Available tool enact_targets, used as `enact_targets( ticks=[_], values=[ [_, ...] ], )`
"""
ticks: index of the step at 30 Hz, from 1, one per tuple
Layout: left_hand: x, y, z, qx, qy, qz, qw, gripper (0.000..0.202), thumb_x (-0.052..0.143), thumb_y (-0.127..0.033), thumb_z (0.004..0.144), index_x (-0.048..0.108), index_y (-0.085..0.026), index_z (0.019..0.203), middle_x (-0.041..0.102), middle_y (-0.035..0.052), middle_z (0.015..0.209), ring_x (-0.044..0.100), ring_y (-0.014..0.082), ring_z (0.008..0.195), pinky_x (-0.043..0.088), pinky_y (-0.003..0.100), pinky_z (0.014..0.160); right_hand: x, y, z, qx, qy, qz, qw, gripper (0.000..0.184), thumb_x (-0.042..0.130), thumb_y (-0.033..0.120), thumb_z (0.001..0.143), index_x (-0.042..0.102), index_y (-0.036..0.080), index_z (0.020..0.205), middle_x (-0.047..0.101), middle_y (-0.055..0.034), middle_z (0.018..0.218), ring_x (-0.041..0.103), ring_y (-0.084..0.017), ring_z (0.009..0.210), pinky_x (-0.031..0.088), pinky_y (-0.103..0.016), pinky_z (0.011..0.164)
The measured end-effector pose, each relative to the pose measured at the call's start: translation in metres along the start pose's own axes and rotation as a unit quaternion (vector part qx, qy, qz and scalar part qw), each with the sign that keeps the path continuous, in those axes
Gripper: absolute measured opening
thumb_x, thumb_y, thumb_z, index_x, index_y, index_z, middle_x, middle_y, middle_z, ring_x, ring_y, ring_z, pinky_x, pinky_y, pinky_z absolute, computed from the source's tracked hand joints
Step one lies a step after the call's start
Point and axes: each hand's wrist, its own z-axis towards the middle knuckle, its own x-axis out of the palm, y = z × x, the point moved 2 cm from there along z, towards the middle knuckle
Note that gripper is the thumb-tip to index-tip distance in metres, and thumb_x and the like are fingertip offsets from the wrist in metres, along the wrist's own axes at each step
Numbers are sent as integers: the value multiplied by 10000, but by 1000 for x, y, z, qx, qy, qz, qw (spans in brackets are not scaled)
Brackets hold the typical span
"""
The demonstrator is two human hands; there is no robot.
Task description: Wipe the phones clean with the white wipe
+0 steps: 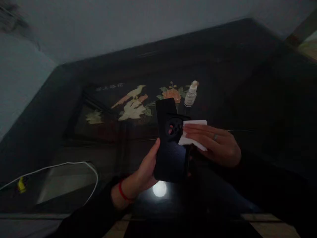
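My left hand grips a black smartphone upright by its lower edge, with a red cord around the wrist. The phone's back faces me, and a round camera module sits near its top. My right hand, wearing a ring, presses a folded white tissue against the phone beside that module. Behind the phone, a small clear spray bottle with a white top stands on the table, just beyond both hands and not touching them.
The dark glossy table shows a bird and flower picture under its surface. A white cable and a small yellow object lie at the left. A bright round reflection shines below the phone.
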Motion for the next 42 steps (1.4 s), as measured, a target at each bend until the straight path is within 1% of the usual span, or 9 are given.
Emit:
enact_targets(
  ticks=[6, 10, 13, 16, 21, 27, 34, 39, 42],
  values=[
    [-1, 2, -3, -16, 62, -13, 998, 612, 230, -540, 938, 595, -111, 1178, 604, 152, 1205, 590, 279, 1043, 470, 509, 853, -8, -2, 2, 1, -3, -2, 1000, 226, 519, 119, 874, 602, 65, 1077, 675, -188, 1082, 591, -235, 1127, 543, -361, 911],
    [-3, 10, -2, -66, 107, -15, 992, 610, 287, -576, 917, 569, -137, 1233, 573, 122, 1264, 563, 279, 1100, 459, 489, 881, -8, 4, 3, -16, 11, 17, 1000, 255, 472, 154, 908, 589, 52, 1110, 646, -206, 1137, 549, -249, 1179, 537, -383, 917],
    [-1, 16, -2, -104, 128, -13, 986, 656, 251, -591, 917, 557, -112, 1245, 541, 126, 1302, 551, 273, 1123, 460, 463, 883, -7, 7, 4, -48, 32, 34, 998, 278, 407, 150, 932, 584, 43, 1117, 620, -218, 1178, 509, -268, 1220, 537, -413, 911],
    [1, 16, -3, -94, 136, -17, 986, 671, 185, -573, 932, 554, -110, 1248, 556, 136, 1283, 561, 271, 1107, 464, 472, 866, -8, 6, 3, -53, 33, 19, 998, 263, 411, 130, 926, 590, 38, 1095, 629, -220, 1160, 533, -271, 1194, 551, -406, 886],
    [1, 10, -1, -52, 133, -31, 989, 710, 97, -566, 934, 564, -126, 1237, 549, 148, 1288, 580, 255, 1061, 469, 469, 838, -14, 0, 1, -33, 12, -4, 999, 240, 523, 215, 897, 603, 80, 1078, 681, -179, 1073, 615, -238, 1090, 568, -358, 856],
    [2, 16, -2, -86, 124, -21, 988, 705, 139, -574, 931, 567, -99, 1228, 556, 161, 1275, 574, 269, 1068, 458, 478, 851, -8, 4, 7, -56, 35, 22, 998, 255, 412, 118, 926, 592, 49, 1092, 633, -209, 1161, 530, -262, 1198, 537, -405, 914],
    [-1, 8, 1, -42, 105, -40, 993, 709, 113, -575, 930, 574, -120, 1218, 594, 150, 1224, 575, 282, 1054, 448, 505, 835, -12, -2, 4, -34, 27, -7, 999, 238, 524, 165, 884, 605, 85, 1092, 684, -173, 1071, 623, -235, 1077, 564, -355, 871],
    [-2, 15, 2, -80, 112, -23, 990, 750, 110, -589, 922, 608, -81, 1160, 659, 182, 1074, 622, 286, 967, 444, 483, 834, 0, 9, 8, -9, 29, 33, 999, 279, 447, 108, 899, 582, 59, 1139, 624, -200, 1181, 525, -248, 1207, 514, -395, 958],
    [-2, 18, 2, -91, 91, -24, 991, 740, 139, -594, 920, 636, -75, 1097, 675, 186, 1022, 635, 289, 926, 451, 481, 823, 6, 17, 9, -20, 39, 64, 997, 287, 408, 123, 924, 578, 39, 1138, 605, -212, 1205, 486, -253, 1243, 500, -404, 972]
  ],
)
